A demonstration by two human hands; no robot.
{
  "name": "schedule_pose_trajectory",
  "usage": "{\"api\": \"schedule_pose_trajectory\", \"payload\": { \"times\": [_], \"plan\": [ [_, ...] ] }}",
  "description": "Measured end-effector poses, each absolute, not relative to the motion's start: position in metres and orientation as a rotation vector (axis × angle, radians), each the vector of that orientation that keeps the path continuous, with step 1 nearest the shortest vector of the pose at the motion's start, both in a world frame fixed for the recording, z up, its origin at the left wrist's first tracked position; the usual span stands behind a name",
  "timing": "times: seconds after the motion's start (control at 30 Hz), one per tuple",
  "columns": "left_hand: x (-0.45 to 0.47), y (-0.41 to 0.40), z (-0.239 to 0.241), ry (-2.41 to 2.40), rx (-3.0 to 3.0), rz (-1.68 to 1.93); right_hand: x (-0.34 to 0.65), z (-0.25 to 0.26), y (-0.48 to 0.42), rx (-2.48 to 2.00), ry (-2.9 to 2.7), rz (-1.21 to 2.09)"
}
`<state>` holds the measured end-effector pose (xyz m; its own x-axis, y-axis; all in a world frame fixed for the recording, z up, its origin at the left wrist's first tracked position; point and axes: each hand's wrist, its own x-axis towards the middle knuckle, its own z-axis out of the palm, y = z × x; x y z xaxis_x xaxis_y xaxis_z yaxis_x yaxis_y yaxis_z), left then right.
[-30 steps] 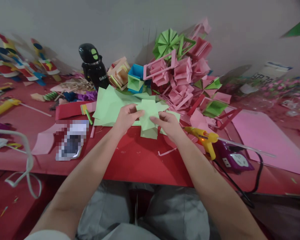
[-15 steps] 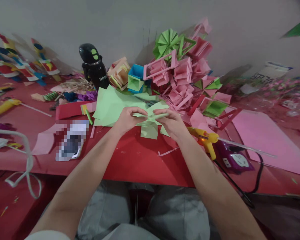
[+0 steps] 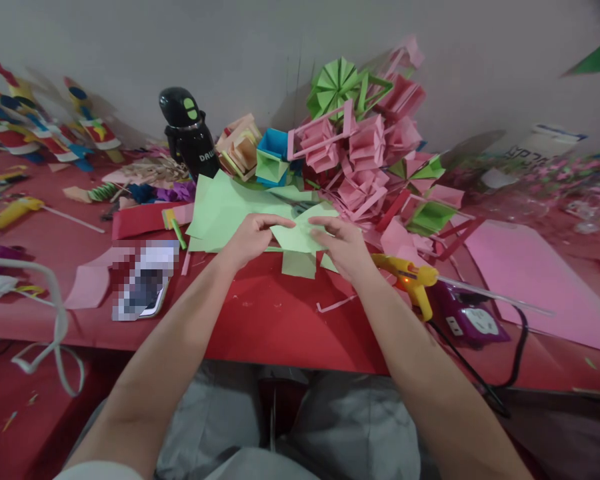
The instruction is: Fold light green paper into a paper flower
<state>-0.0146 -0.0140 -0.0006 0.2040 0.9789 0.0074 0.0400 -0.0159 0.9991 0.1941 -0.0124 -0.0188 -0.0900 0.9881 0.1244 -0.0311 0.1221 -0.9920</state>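
Note:
A small piece of light green paper (image 3: 296, 237) is held up between both hands over the table. My left hand (image 3: 254, 239) pinches its left edge between thumb and fingers. On the opposite side, my right hand (image 3: 344, 245) grips the same paper, fingers curled along its edge. Just below it, a green paper square (image 3: 299, 265) lies on the red table. Behind the hands, larger sheets of light green paper (image 3: 225, 207) are spread out. Dark-handled scissors (image 3: 300, 208) rest on those sheets, partly hidden.
Folded pink paper pieces (image 3: 363, 143) are heaped at the back. A yellow glue gun (image 3: 410, 277) sits right of my hands, beside a purple power strip (image 3: 473, 317). Left are a phone (image 3: 147, 283) and a white cable (image 3: 55, 313); a black bottle (image 3: 187, 133) stands behind.
The green paper between my hands has turned from nearly edge-on to showing its broad face. Both hands have shifted only slightly and keep their grip.

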Motion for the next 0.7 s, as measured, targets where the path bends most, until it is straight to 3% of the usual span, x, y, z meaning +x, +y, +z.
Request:
{"api": "schedule_pose_trajectory", "payload": {
  "times": [0.23, 0.47, 0.7],
  "plan": [
    [-0.01, -0.022, 0.007, 1.02, 1.338, 0.896, 0.198, -0.029, -0.007, -1.19, -1.413, 0.744],
    [-0.001, -0.026, 0.0, 1.211, 1.68, 1.014, 0.196, -0.021, -0.015, -1.229, -1.42, 0.698],
    [0.01, -0.031, 0.002, 1.328, 1.466, 1.057, 0.194, -0.024, -0.017, -1.228, -1.494, 0.539]
  ]
}}
